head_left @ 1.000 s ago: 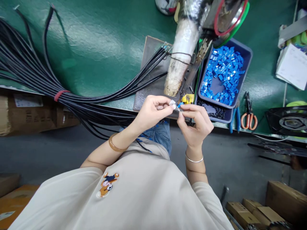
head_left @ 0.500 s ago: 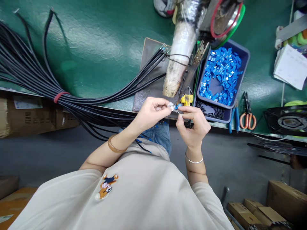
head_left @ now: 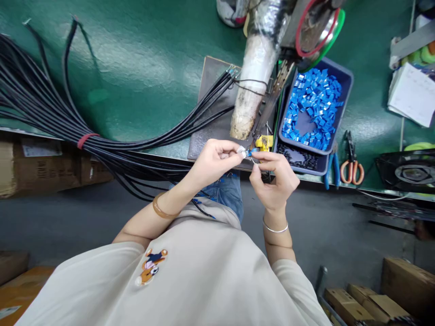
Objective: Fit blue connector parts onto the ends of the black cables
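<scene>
I'm pinching a small white piece point(head_left: 241, 150) between the thumb and index finger of my left hand point(head_left: 217, 158), at the near edge of the green workbench point(head_left: 142, 54). A little blue connector point(head_left: 251, 152) is sitting just right of it, between my two hands. My right hand point(head_left: 277, 176) is bending its thumb and index finger toward a thin pale strand point(head_left: 253, 160), the index fingertip meeting the connector; I can't tell whether those fingers are gripping or only touching. A yellow block point(head_left: 264, 143) is standing just beyond my right fingertips. To the left, a bundle of black cables point(head_left: 142, 144) is running along the bench, a red tie point(head_left: 85, 139) cinching it. On the right, a gray bin point(head_left: 347, 90) is holding loose blue pieces point(head_left: 317, 102), and orange-handled pliers point(head_left: 351, 170) are lying farther right.
</scene>
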`<state>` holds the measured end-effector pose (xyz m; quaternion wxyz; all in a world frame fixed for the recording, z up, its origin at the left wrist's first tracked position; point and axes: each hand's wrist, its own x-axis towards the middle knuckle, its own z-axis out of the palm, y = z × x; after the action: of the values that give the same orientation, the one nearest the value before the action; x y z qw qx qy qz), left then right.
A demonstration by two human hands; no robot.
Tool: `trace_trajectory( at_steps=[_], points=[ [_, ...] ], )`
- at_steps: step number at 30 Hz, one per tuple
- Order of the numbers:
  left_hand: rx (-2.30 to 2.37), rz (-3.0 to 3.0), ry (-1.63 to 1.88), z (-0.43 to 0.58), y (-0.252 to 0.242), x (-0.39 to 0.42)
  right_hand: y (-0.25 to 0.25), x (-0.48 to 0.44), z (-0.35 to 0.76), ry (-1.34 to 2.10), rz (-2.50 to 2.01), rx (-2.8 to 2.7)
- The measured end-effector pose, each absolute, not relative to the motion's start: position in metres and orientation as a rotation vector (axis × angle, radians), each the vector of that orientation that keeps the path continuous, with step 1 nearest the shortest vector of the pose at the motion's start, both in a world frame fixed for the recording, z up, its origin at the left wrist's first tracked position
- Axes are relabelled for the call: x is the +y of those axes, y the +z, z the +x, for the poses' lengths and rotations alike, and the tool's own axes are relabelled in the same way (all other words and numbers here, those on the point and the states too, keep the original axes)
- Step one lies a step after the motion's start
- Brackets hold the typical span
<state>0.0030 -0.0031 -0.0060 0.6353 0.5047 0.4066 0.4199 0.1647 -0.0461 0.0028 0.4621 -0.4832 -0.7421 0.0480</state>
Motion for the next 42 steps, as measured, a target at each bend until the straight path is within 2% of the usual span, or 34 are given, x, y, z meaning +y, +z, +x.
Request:
trace_trajectory(
  at_steps=[10, 16, 24, 35, 42],
  points=[
    [0.886, 1.141, 0.916, 0.002, -0.003, -0.005, 0.001, -0.048, 0.165, 0.113, -1.181, -1.801],
    [0.882, 1.155, 0.961, -0.001, -0.004, -0.012, -0.001, -0.051, 0.160, 0.356, -1.207, -1.617],
    [0.913, 1.260, 1.009, -0.004, -0.006, -0.016, -0.004, -0.055, 0.156, 0.385, -1.205, -1.571],
    [0.943, 1.247, 1.007, -0.001, -0.008, -0.017, -0.019, -0.058, 0.150, -0.091, -1.155, -1.792],
    [0.907, 1.308, 0.993, 0.001, -0.006, -0.012, -0.014, -0.052, 0.154, -0.139, -1.142, -1.792]
  ],
)
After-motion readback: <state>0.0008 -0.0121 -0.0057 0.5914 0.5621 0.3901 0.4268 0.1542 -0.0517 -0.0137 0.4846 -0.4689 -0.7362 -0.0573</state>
